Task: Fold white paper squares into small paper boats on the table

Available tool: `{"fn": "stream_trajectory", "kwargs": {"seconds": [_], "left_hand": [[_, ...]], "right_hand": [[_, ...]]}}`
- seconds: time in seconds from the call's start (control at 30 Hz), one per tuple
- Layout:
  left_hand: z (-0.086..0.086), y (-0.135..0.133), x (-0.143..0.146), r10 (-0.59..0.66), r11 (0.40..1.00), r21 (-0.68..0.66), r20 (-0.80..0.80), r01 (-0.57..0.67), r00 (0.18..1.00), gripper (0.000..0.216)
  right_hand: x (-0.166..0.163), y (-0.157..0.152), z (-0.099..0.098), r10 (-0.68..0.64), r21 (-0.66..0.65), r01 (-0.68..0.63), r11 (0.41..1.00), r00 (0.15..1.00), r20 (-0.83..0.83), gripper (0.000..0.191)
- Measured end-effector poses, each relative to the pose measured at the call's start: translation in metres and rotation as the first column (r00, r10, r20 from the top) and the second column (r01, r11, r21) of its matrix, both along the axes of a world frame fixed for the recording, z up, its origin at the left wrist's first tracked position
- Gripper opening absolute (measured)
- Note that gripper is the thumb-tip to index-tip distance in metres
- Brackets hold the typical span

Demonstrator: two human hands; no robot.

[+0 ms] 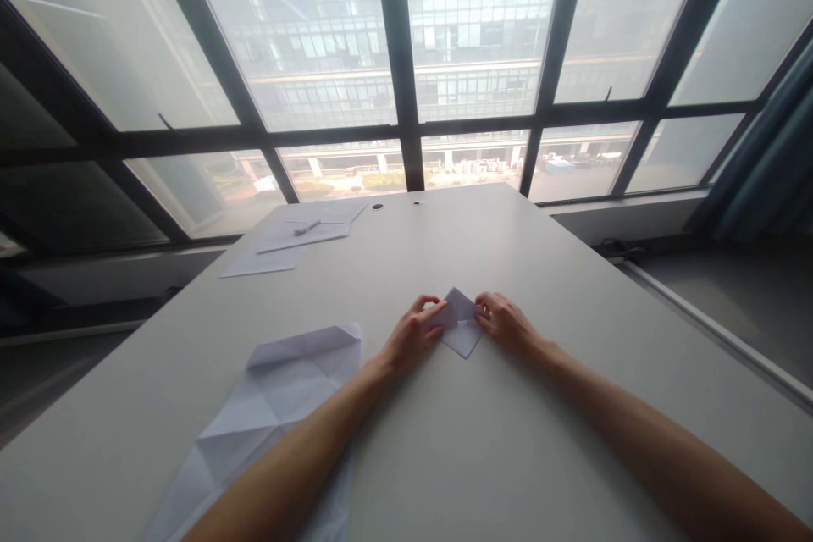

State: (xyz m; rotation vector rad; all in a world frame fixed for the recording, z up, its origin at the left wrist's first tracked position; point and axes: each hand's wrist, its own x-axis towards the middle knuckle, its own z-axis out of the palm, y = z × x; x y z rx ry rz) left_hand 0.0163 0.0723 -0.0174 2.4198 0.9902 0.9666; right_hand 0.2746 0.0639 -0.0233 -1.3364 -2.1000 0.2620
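A small folded paper, diamond-shaped with a crease across its middle, lies on the white table between my hands. My left hand grips its left corner, thumb and fingers closed on the edge. At the opposite corner my right hand pinches the paper with its fingers curled. Under and beside my left forearm spreads a large creased sheet of paper, marked with several fold lines and partly hidden by the arm.
Several flat sheets of paper lie at the table's far left, with a small whitish object on top. Two small round holes, one a dark cable hole, sit near the far edge. Beyond the white table stand tall windows; a blue curtain hangs right.
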Motion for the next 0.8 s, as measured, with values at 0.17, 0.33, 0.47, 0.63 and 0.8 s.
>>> {"fn": "stream_trajectory", "kwargs": {"seconds": [0.17, 0.33, 0.47, 0.63, 0.8], "left_hand": [[-0.0006, 0.0006, 0.0003, -0.029, 0.999, 0.021, 0.014, 0.028, 0.999, 0.050], [0.0019, -0.0002, 0.0014, 0.015, 1.000, -0.002, 0.051, -0.015, 0.999, 0.042], [0.0015, 0.0023, 0.0018, 0.059, 0.995, -0.082, 0.120, -0.049, 0.991, 0.036], [0.0005, 0.0040, 0.0025, 0.068, 0.992, -0.114, 0.160, -0.050, 0.985, 0.029], [-0.0001, 0.0041, 0.0022, 0.100, 0.991, -0.105, 0.183, -0.082, 0.978, 0.017]], "right_hand": [[-0.0013, 0.0008, -0.0034, 0.083, -0.005, -0.084, 0.996, 0.988, -0.132, 0.024], [-0.0022, 0.0029, -0.0051, 0.135, 0.041, -0.128, 0.991, 0.965, -0.227, 0.026], [-0.0018, 0.0047, -0.0065, 0.111, 0.031, -0.106, 0.994, 0.945, -0.308, 0.027], [-0.0012, 0.0053, -0.0088, 0.121, 0.022, -0.120, 0.992, 0.946, -0.301, 0.027], [-0.0015, 0.0066, -0.0096, 0.148, 0.015, -0.151, 0.988, 0.936, -0.321, 0.029]]}}
